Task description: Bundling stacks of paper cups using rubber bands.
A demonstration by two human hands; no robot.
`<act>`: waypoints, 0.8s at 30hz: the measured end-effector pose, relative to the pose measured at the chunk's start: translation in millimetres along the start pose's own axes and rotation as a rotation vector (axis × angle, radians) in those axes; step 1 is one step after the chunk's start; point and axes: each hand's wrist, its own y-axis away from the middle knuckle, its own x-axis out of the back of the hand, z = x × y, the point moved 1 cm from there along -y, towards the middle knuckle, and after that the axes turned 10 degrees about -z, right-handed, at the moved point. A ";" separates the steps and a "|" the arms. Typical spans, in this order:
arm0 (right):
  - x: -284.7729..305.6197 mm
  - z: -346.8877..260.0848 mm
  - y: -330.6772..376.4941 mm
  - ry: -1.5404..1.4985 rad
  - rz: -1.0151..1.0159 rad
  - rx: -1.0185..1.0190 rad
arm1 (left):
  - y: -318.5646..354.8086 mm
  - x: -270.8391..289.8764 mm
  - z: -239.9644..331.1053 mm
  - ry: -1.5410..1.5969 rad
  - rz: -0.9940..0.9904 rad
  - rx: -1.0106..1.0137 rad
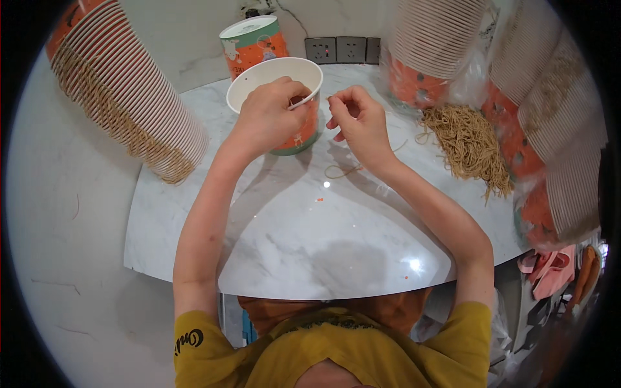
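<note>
On the white marble table (310,246), between tall stacks of paper cups (129,97), stands an open orange-and-white paper cup (284,107). Left hand (268,116) grips its rim, fingers curled over the edge. Right hand (359,119), just beside it, pinches a thin tan string (343,169) trailing onto the tabletop.

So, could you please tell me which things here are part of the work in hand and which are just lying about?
In hand:
left hand gripping the open cup
right hand pinching a thin string

Lying about:
string pile
lidded cup
cup stacks
wall sockets
</note>
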 end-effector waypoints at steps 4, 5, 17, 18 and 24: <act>-2.8 1.0 3.4 0.032 -0.035 0.011 | 2.3 2.7 7.8 0.121 -0.004 0.034; -3.2 1.6 4.2 0.059 -0.050 0.016 | 2.5 2.7 8.5 0.131 -0.008 0.044; -4.5 2.0 5.3 0.145 -0.026 0.001 | 4.4 -2.2 13.9 0.091 -0.048 0.023; -5.6 0.5 6.0 0.145 -0.027 0.001 | 4.7 -1.9 14.6 0.091 -0.047 0.024; -7.1 -2.6 6.7 0.008 0.014 -0.023 | 5.0 -0.8 18.4 0.063 -0.065 0.037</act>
